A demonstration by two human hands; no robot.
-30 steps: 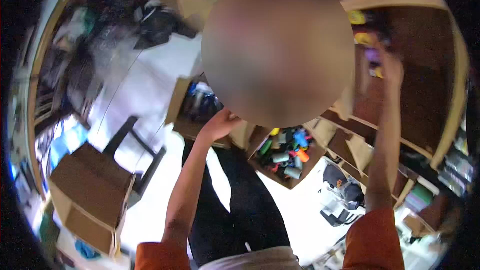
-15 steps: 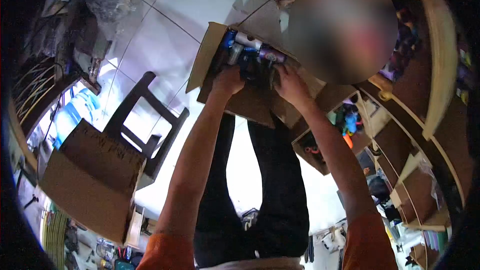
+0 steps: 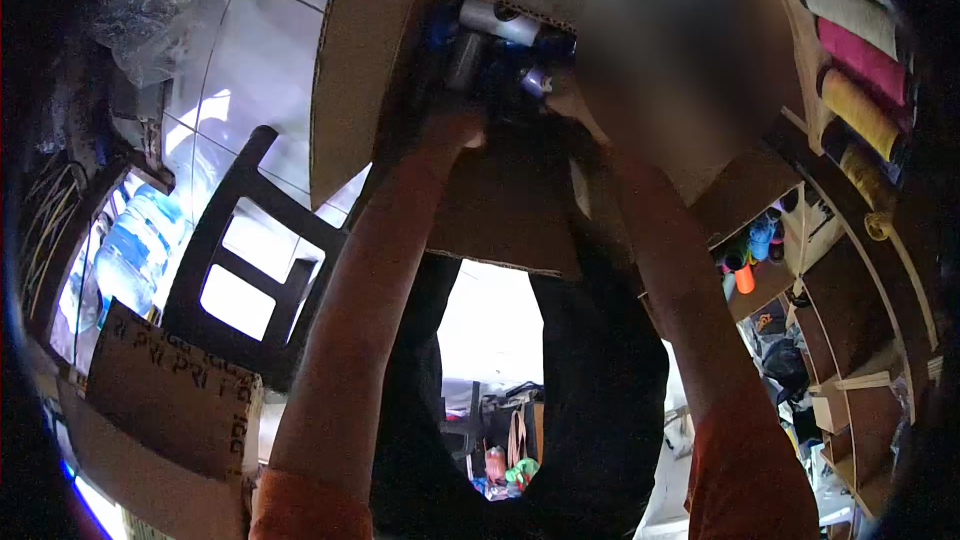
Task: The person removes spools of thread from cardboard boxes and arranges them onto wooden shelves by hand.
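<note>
An open cardboard box [image 3: 352, 75] is in front of me, its flaps spread. Inside lie a white cylinder [image 3: 498, 22], a grey cylinder [image 3: 464, 62] and a small purple spool-like piece [image 3: 536, 82] among dark items. My left hand [image 3: 458, 127] reaches in at the near left, its fingers curled; whatever they hold is lost in shadow. On the other side my right hand [image 3: 578, 112] is in the box, its fingertips close beside the purple piece. Shade and a blurred patch hide its fingers, so I cannot tell whether it grips anything.
Thread spools, among them a pink spool [image 3: 862, 62] and a yellow spool [image 3: 858, 112], line a rack at upper right. Below are wooden shelves [image 3: 845, 325] with colourful small items. A dark plastic stool [image 3: 262, 240] and another cardboard box [image 3: 165, 395] stand at left.
My view has come closer to the box, which looks larger and darker. Both hands remain inside it. More of the thread rack shows at upper right.
</note>
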